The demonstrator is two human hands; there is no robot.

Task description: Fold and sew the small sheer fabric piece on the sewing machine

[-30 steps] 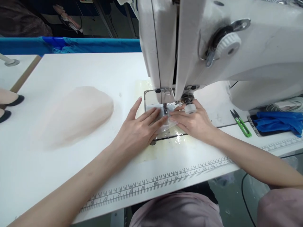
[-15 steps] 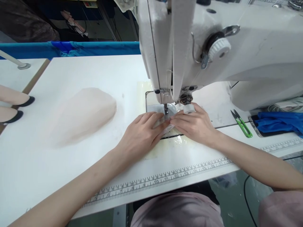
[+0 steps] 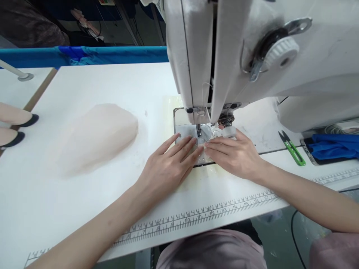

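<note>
At the needle of a white sewing machine, both my hands rest low on the metal needle plate. My left hand lies flat with fingers spread, their tips just left of and in front of the presser foot. My right hand has its fingers pressed together, tips down at the right front of the foot; its thumb is hidden. Between the fingertips a small piece of thin, see-through fabric shows faintly; most of it is covered by my hands.
A sheer pale oval fabric piece lies on the white table to the left. Green thread snips and a phone under blue cloth are on the right. A printed ruler follows the front edge. Another person's hand shows beyond.
My left hand's fingers have spread and flattened from a closer, bent pose. My right hand stays beside the foot. The view has shifted slightly nearer the machine.
</note>
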